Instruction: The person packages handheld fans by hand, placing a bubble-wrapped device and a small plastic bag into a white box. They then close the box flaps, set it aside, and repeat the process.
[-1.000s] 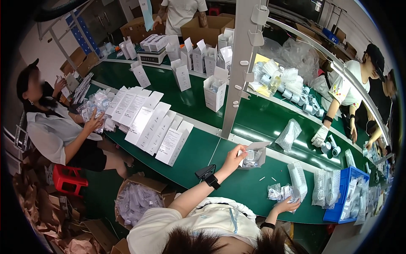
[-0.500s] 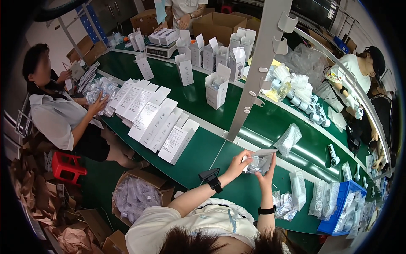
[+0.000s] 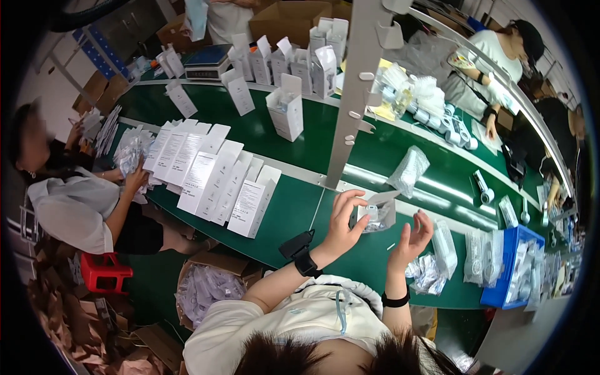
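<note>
A small white carton [image 3: 388,218] with its top open stands on the green table between my hands, and clear-wrapped parts show inside it. My left hand [image 3: 344,220] is at the carton's left side, fingers curved and apart; whether its fingertips touch the carton I cannot tell. On the other side my right hand [image 3: 410,242] is raised off the carton, open, with nothing in it. A bubble-wrapped item [image 3: 409,171] lies just beyond the carton. Small silvery packets [image 3: 427,274] and a bubble-wrap pouch [image 3: 444,249] lie to the right of my right hand.
A row of white cartons [image 3: 199,181] leans at left, near a co-worker [image 3: 69,200]. A metal post [image 3: 347,112] rises beyond my hands. More open cartons [image 3: 287,112] stand across the table. At right sits a blue bin [image 3: 507,262] of wrapped parts; a box of plastic bags [image 3: 209,289] is below left.
Both hands held the carton earlier; now it stands on the table and my right hand has come away from it. My left fingers have spread. The view has shifted somewhat.
</note>
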A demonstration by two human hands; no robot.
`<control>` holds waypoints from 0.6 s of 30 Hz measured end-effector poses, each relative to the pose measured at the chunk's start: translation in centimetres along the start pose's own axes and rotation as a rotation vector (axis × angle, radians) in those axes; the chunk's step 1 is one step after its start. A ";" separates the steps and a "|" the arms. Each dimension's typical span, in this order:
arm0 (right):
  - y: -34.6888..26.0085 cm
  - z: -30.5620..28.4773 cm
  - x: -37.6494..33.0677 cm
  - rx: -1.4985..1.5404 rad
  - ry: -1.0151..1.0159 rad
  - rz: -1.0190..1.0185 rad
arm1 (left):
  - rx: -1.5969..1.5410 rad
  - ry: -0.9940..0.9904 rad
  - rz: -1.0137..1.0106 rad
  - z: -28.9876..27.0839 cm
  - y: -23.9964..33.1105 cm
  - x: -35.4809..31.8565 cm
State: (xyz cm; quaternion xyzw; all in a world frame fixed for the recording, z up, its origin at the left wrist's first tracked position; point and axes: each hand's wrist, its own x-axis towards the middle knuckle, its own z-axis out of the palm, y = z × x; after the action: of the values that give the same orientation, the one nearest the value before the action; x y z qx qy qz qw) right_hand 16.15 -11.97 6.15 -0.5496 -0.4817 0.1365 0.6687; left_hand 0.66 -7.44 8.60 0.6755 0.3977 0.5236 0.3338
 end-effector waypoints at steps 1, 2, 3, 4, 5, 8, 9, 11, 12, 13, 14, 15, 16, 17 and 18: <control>-0.3 0.2 0.7 0.011 -0.048 -0.054 | -0.005 -0.040 0.025 -0.4 0.9 0.8; -0.4 0.6 1.6 -0.004 -0.033 -0.045 | -0.009 -0.076 0.051 -0.6 1.5 1.4; -0.5 1.4 2.7 -0.109 -0.057 -0.123 | -0.008 -0.104 0.081 -0.9 1.9 1.7; -0.5 1.8 3.3 -0.211 -0.086 -0.201 | -0.011 -0.111 0.081 -1.0 1.7 1.6; 0.1 1.7 3.5 -0.212 -0.082 -0.199 | -0.044 -0.081 0.009 -1.1 1.1 1.4; 4.6 0.9 3.7 0.187 -0.141 0.016 | -0.108 -0.013 -0.129 -1.6 -1.1 0.6; 5.9 0.7 3.1 0.193 -0.144 0.019 | -0.093 -0.006 -0.239 -2.4 -2.2 -0.3; 8.1 -0.2 1.3 0.138 -0.582 0.171 | 0.006 -0.014 -0.407 -4.0 -4.1 -2.5; 9.5 -0.3 0.5 0.140 -0.588 0.169 | 0.090 -0.033 -0.466 -4.6 -5.2 -3.9; 11.0 -0.3 -0.4 0.051 -0.697 0.300 | 0.188 -0.039 -0.477 -5.3 -6.6 -5.4; 11.4 0.0 -0.6 -0.039 -0.806 0.432 | 0.287 -0.046 -0.491 -6.1 -7.8 -6.7; 11.8 -0.1 -0.6 -0.034 -0.813 0.432 | 0.471 -0.025 -0.413 -6.9 -8.7 -8.2; 11.9 -0.1 -0.4 -0.060 -0.819 0.402 | 0.655 -0.004 -0.336 -7.6 -9.1 -9.1; 11.7 0.1 -0.4 -0.086 -0.820 0.377 | 0.661 -0.006 -0.342 -8.5 -9.0 -9.2; 11.5 0.0 -0.4 -0.113 -0.817 0.354 | 0.745 0.068 -0.351 -9.1 -8.8 -9.2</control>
State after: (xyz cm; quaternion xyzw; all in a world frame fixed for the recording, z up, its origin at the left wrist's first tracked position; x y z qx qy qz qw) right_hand 19.92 -8.09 -4.03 -0.5600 -0.6117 0.4282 0.3590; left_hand -11.14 -11.18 -1.02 0.6542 0.6802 0.3008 0.1373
